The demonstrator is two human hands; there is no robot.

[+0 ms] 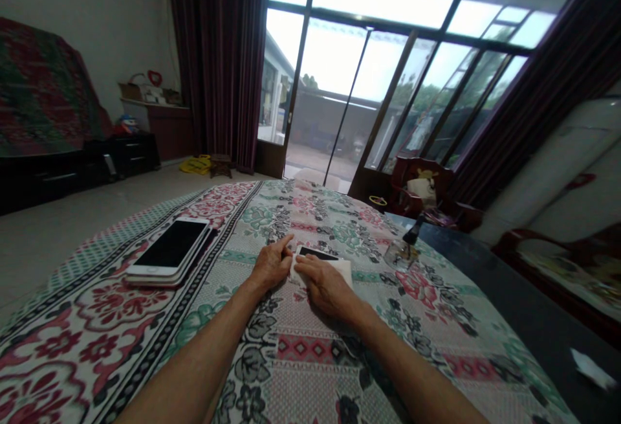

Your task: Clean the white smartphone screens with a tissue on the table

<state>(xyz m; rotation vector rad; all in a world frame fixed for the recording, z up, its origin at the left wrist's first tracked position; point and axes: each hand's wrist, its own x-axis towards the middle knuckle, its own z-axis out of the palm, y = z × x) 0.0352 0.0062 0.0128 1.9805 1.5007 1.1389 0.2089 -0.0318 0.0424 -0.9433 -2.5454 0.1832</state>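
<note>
On the flowered tablecloth in front of me lies a white-framed phone (317, 254) with a dark screen, partly covered by my hands. My left hand (272, 265) is at its left end, index finger stretched forward and the other fingers curled against the edge. Across the phone lies my right hand (326, 285), fingers together and pressing down on a pale cloth or paper (345, 271) that sticks out on its right side. What lies beneath the right palm is hidden. To the left, a stack of phones (169, 246) rests with a black screen facing up.
A clear glass container (400, 254) with a black-handled brush or similar top stands on the right of the tablecloth (320, 353). Beyond its edge is a dark tabletop (514, 307) with a white scrap (592, 368). A wooden chair (421, 184) is behind.
</note>
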